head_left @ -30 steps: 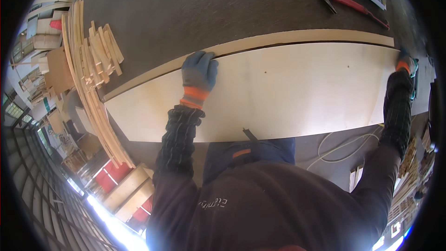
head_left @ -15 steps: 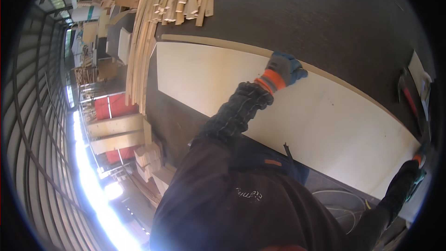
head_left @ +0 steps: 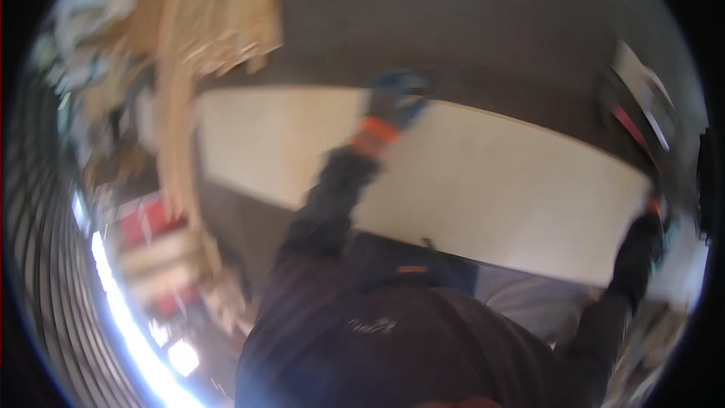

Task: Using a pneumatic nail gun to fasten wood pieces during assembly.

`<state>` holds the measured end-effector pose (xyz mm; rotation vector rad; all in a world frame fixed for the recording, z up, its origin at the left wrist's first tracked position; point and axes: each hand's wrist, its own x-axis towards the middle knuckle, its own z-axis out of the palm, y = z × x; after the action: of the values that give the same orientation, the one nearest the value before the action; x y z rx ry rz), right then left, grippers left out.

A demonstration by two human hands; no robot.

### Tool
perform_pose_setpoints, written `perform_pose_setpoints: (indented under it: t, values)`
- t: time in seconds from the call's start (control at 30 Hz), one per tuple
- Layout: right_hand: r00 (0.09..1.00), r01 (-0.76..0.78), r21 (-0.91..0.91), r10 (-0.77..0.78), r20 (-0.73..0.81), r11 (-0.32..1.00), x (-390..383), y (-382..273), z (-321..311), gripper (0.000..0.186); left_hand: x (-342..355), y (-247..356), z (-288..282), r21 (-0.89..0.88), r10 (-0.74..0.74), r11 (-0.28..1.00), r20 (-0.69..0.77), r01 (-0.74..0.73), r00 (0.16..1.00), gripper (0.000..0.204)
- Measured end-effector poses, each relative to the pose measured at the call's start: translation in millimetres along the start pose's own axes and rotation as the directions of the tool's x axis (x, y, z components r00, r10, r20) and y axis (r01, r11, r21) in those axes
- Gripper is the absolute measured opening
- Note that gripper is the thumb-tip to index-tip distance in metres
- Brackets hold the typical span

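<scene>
A long pale board [head_left: 498, 174] lies across the dark tabletop in front of my body. My left hand [head_left: 400, 98], in a blue-grey glove with an orange cuff, is closed at the far edge of the board, its fingers curled over it and blurred by motion. At the board's right end is my right hand [head_left: 664, 227], in a green glove with an orange cuff. Its fingers are hidden and smeared, so its hold is unclear.
Thin wooden strips [head_left: 245, 23] are piled at the back left, beside long slats [head_left: 177, 91]. A red-handled tool [head_left: 629, 125] and a pale flat piece [head_left: 638, 75] lie at the far right. Stacked lumber [head_left: 162, 257] stands on the left.
The view has swung, and the board and both hands appear further left. The tan strip formerly showing behind the board's far edge is now barely visible. My left hand stays at that edge.
</scene>
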<state>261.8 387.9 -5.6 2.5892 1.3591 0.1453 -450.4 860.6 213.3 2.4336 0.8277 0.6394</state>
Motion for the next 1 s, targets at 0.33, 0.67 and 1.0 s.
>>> perform_pose_setpoints:
  t: [0.33,0.67,1.0]
  values:
    - [0.700,-0.690,-0.030,0.677,0.227,0.723,9.9,79.3,-83.7,0.051,-31.4,-3.0,-9.3,0.316,-0.060,0.949,0.115,0.020,0.992,0.035]
    - [0.547,-0.836,0.246,0.783,0.295,0.491,1.6,24.0,-148.3,0.069,-41.3,1.8,9.8,0.412,-0.093,0.908,0.031,0.072,0.995,0.034]
    - [0.562,-0.827,0.261,0.734,0.381,0.498,13.4,12.3,-145.3,0.060,-43.3,-0.1,9.9,0.393,-0.161,0.905,-0.036,0.162,0.986,0.032]
